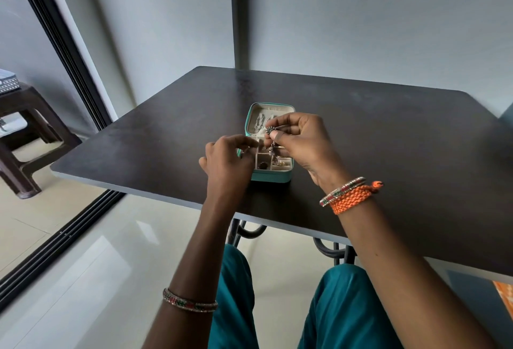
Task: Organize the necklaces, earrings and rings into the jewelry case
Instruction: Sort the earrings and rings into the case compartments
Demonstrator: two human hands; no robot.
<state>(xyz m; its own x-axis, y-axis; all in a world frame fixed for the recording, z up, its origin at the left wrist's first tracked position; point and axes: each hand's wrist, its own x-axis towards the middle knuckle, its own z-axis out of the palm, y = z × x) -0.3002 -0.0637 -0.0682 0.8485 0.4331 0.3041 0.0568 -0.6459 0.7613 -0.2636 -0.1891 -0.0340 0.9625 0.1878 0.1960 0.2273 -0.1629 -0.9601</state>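
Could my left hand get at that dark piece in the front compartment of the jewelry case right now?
Probably yes: the left hand hovers right beside the open jewelry case, and nothing covers the dark piece.

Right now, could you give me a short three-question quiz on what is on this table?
1. True or false: the jewelry case lies open on the dark table.
2. Which hand pinches the small piece of jewelry above the case? A) left hand B) right hand
3. Fill in: the braided wristband on the right wrist is ____.

Key: 1 true; 2 B; 3 orange.
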